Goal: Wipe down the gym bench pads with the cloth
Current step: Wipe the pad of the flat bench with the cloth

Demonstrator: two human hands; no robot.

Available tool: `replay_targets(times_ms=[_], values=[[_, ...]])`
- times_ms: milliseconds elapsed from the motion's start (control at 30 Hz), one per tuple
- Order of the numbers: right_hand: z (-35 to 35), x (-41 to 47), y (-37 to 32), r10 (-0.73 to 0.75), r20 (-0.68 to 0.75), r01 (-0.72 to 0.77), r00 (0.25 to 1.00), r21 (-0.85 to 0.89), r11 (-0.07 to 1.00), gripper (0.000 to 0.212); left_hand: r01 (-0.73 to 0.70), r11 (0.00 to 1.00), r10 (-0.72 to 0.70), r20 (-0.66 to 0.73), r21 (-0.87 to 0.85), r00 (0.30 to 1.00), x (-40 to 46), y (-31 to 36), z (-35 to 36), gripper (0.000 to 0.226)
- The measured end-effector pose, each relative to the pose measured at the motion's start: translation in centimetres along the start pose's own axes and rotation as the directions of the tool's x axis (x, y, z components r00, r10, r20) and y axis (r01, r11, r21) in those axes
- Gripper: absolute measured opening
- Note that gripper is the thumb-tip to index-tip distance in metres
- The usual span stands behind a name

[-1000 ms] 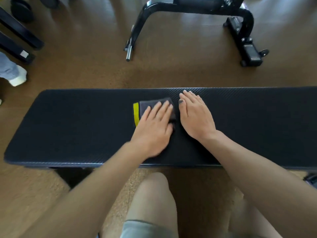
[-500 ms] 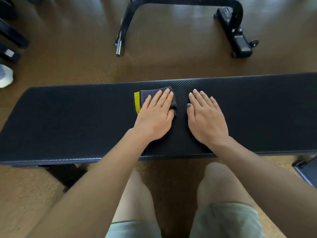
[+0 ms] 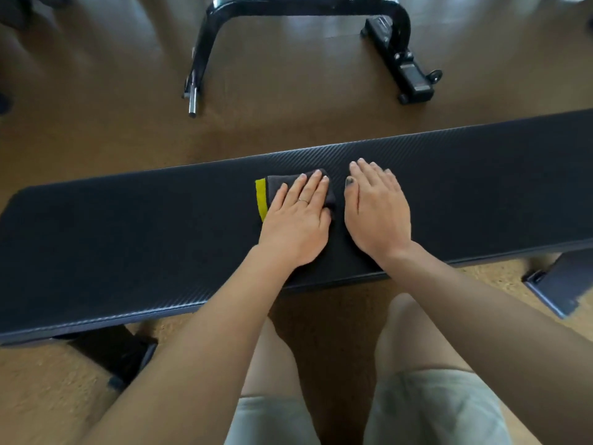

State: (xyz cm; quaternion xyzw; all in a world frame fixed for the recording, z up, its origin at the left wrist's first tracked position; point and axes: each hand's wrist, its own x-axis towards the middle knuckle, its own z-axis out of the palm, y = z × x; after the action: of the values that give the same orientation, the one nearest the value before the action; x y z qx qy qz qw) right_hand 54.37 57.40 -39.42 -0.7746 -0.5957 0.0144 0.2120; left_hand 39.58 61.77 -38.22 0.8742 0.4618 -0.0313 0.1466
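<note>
Firmly, we pressed the left hand (image 3: 296, 224) flat, fingers straight, on the cloth (image 3: 276, 187) at mid-worktop (image 3: 128, 245); the right hand (image 3: 377, 210), grip apart, braced beside the cloth.

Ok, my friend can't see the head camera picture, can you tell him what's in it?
A person's left hand presses a folded dark cloth flat onto a long black bench pad, while the right hand rests flat on the pad beside it. Beyond stands a black metal frame.

Black equipment frame (image 3: 301, 14) on brown floor (image 3: 96, 107)
</note>
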Motion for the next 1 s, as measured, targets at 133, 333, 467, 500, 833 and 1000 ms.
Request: replay_targets(times_ms=[133,333,467,500,833,1000], values=[[-1.6,-1.7,2.5,0.079,0.006,-0.078,0.997,-0.095,0.992,0.059,-0.098,0.995,0.098,-0.009,0.001,0.995,-5.5,2.2,1.6,0.060],[-1.7,-3.2,4.2,0.129,0.053,-0.124,0.990,-0.083,0.989,0.057,-0.191,0.981,0.191,-0.006,0.033,0.982,-4.1,1.3,1.5,0.058],[-1.7,-2.8,4.1,0.145,0.031,-0.142,0.989,-0.078,0.987,0.059,-0.122,0.992,0.122,0.009,0.012,0.993,3.5,1.2,0.1,0.059],[-1.7,-2.8,4.2,0.146,0.028,-0.143,0.989,-0.073,0.987,0.059,-0.106,0.994,0.106,0.020,0.013,0.994,4.8,1.4,-0.3,0.059],[-1.6,-2.8,4.0,0.154,0.010,-0.153,0.988,-0.089,0.984,0.052,-0.198,0.980,0.198,0.035,0.012,0.980,-0.8,1.2,0.4,0.059],[-1.3,-2.7,4.3,0.159,-0.017,-0.159,0.987,-0.093,0.983,0.053,-0.137,0.990,0.136,0.017,0.021,0.991,7.3,0.7,-1.1,0.057]])
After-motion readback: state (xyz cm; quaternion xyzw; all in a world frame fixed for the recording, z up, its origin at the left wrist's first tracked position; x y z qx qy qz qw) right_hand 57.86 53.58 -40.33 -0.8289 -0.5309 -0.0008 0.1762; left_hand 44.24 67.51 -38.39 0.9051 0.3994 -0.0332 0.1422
